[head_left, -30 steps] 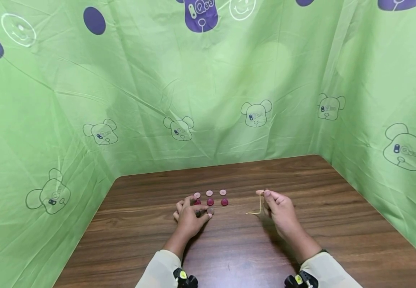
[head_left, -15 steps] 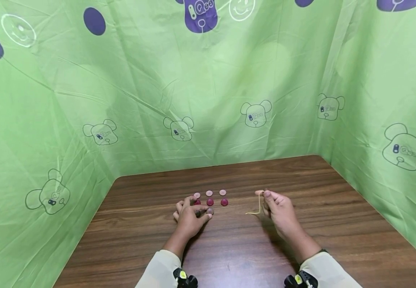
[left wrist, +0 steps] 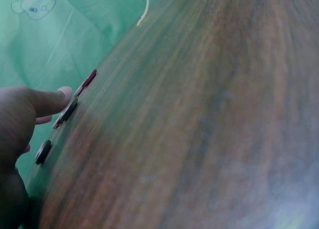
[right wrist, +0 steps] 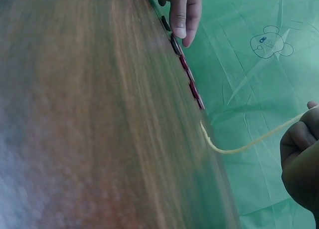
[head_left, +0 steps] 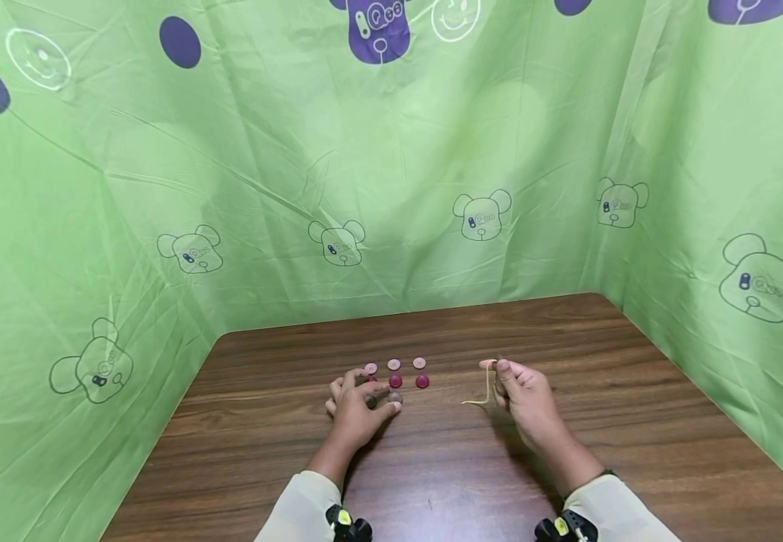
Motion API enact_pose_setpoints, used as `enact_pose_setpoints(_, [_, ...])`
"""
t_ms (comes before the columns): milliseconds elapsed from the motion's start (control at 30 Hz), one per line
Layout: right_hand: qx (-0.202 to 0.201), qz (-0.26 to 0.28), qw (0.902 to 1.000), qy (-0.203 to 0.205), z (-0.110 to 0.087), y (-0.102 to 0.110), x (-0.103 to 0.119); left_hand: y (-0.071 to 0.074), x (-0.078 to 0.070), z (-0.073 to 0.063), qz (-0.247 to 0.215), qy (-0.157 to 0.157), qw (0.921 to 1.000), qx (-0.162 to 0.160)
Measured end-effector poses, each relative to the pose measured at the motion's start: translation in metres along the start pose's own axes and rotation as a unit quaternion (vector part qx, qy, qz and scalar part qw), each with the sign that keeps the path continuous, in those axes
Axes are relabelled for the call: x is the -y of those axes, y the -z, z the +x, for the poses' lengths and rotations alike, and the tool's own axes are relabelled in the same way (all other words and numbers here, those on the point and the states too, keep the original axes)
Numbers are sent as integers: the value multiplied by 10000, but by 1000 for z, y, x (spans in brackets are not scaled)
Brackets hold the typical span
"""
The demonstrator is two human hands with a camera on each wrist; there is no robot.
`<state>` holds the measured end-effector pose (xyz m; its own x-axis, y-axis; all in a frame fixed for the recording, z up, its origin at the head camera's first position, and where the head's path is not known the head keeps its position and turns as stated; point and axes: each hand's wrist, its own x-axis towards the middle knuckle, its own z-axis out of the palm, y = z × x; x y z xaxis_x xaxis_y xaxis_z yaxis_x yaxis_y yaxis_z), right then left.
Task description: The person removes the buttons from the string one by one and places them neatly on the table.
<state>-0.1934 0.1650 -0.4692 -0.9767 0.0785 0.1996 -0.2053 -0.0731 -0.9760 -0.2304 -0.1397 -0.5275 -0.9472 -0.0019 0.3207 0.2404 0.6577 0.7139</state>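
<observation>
My left hand (head_left: 356, 414) rests over the left end of the rows of buttons. Its thumb and index finger are parted around a greyish button (head_left: 395, 397) lying flat on the table, and a dark button (head_left: 371, 402) shows beneath the hand. Ahead lie two rows: pale pink buttons (head_left: 394, 364) at the back and magenta buttons (head_left: 421, 382) in front, one partly hidden by fingers. Off to the right, my right hand (head_left: 530, 395) pinches a thin yellow cord (head_left: 488, 384) between thumb and index finger; its loose end hangs down and bends left near the tabletop.
The brown wood-grain table (head_left: 473, 482) has rounded far corners. Green printed cloth (head_left: 405, 150) hangs behind it and along both sides. A dark device with a strap sits on each wrist, over pale sleeves.
The left index finger has drawn back slightly from the greyish button, widening the gap to the thumb. My right hand and the cord stay almost where they were.
</observation>
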Motion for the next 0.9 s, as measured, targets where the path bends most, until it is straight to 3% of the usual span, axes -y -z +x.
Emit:
enact_pose_setpoints(433, [101,56,9999,88,-2,0,0,3,-6,2,-322,10,9964,-778])
enact_pose_setpoints(900, [142,-26,9998,157,-5,-2,0,4,-23,-1,-604,-199,9897,-1283])
